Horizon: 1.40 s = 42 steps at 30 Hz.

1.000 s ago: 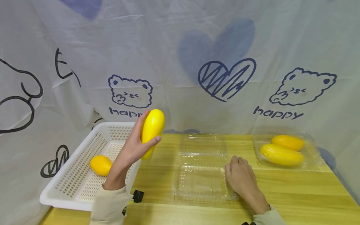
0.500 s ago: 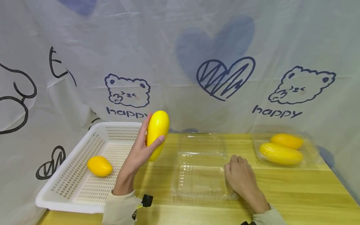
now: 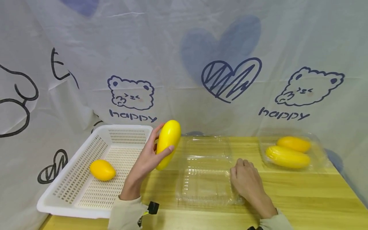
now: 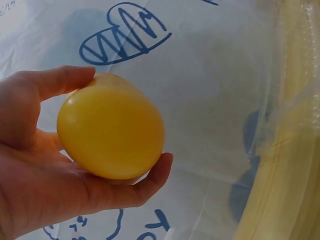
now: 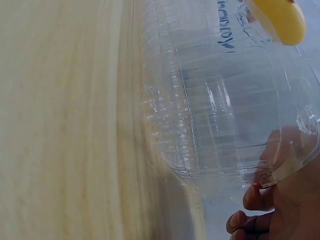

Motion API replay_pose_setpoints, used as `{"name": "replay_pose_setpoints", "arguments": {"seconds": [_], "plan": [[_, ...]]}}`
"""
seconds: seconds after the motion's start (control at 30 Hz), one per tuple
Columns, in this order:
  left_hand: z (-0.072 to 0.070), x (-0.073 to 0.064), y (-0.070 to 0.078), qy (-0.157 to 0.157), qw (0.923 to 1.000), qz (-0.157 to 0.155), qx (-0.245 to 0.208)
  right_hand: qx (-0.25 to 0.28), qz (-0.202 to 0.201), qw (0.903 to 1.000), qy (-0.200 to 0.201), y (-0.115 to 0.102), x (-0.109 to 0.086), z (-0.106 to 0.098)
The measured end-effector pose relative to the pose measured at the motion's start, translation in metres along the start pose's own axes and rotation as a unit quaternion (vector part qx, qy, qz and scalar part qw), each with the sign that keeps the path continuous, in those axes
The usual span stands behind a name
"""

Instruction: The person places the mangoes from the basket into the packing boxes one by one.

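My left hand (image 3: 146, 159) grips a long, smooth yellow fruit (image 3: 169, 143), thumb on one side and fingers round the other. It is held up and tilted, between the white basket and an open clear plastic clamshell box (image 3: 207, 188). The left wrist view shows the yellow fruit (image 4: 112, 127) end-on, cupped between thumb and fingers. My right hand (image 3: 247, 180) holds the right edge of the clamshell on the table. In the right wrist view, part of the right hand (image 5: 295, 195) shows through the box's clear wall (image 5: 240, 115), with the other fingertips curled outside it.
The white basket (image 3: 72, 209) at the left holds a shorter orange-yellow fruit (image 3: 102, 170). At the back right, another clear box (image 3: 319, 156) contains an orange-yellow fruit (image 3: 294, 144) and a long yellow fruit (image 3: 287, 157). A printed cloth (image 3: 184, 64) hangs behind the wooden table (image 3: 310, 198).
My left hand has carried the yellow fruit to the right and slightly down, away from the basket and nearer the open clamshell. The right hand stays at the box's edge.
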<state>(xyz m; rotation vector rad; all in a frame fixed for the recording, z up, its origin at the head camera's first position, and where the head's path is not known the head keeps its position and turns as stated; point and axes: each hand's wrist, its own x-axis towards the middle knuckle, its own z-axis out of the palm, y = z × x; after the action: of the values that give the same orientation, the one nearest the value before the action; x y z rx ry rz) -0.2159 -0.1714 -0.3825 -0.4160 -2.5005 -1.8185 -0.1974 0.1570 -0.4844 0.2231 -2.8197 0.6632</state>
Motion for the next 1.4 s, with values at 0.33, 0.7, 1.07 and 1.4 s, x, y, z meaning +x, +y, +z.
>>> {"name": "replay_pose_setpoints", "arguments": {"seconds": [0.33, 0.7, 1.07, 1.4], "plan": [[0.017, 0.003, -0.004, -0.030, 0.9985, -0.002, -0.045, 0.003, 0.001, 1.0000, 0.008, 0.002, 0.000, 0.001], [0.030, 0.007, -0.011, -0.045, 0.9963, -0.048, -0.056, 0.006, -0.003, 0.9999, 0.012, 0.001, 0.001, -0.002], [0.043, 0.012, -0.020, -0.081, 0.9920, -0.059, -0.078, 0.003, 0.002, 0.9999, 0.014, 0.002, 0.000, -0.002], [0.047, 0.011, -0.025, -0.129, 0.9904, -0.045, -0.021, 0.003, 0.005, 1.0000, 0.001, 0.000, -0.001, -0.003]]}}
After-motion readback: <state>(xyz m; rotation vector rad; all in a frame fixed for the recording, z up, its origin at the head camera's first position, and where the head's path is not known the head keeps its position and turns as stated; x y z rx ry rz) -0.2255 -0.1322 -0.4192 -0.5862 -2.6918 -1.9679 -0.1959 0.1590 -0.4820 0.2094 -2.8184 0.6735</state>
